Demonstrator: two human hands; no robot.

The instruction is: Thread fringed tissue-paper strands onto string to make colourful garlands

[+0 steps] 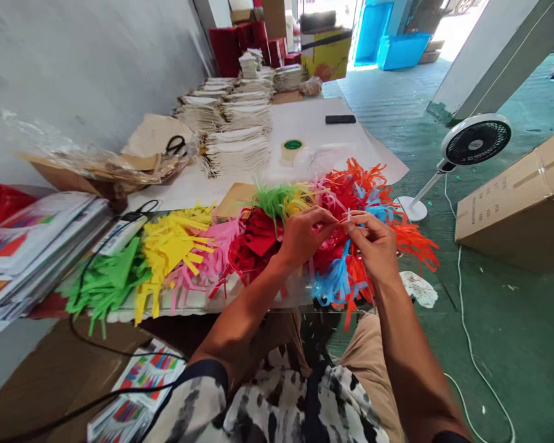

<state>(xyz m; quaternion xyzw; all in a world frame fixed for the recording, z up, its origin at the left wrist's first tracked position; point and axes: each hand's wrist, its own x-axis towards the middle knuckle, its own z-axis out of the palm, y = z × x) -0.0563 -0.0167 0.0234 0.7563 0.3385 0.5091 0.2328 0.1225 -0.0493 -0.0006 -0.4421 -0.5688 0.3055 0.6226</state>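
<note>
My left hand [307, 235] and my right hand [373, 246] meet fingertip to fingertip above a heap of paper tassels. A small white strip [349, 215] stands up between the pinched fingers of my right hand. My left thumb and forefinger are closed at the same spot; what they grip is too small to make out. Beneath and around the hands lie orange tassels [413, 240], blue tassels [333, 280] and a green tassel [273, 200]. Dark red tassels [258, 240] are left of my left hand, followed by pink [212, 246], yellow [170, 240] and green fringed paper [113, 280].
Stacks of white stringed bundles [237, 151] fill the table's back left. A tape roll [292, 147] and black phone [340, 119] lie beyond the tassels. Scissors [175, 144] rest on wrapping at left. A fan [475, 144] and carton [517, 197] stand on the floor, right.
</note>
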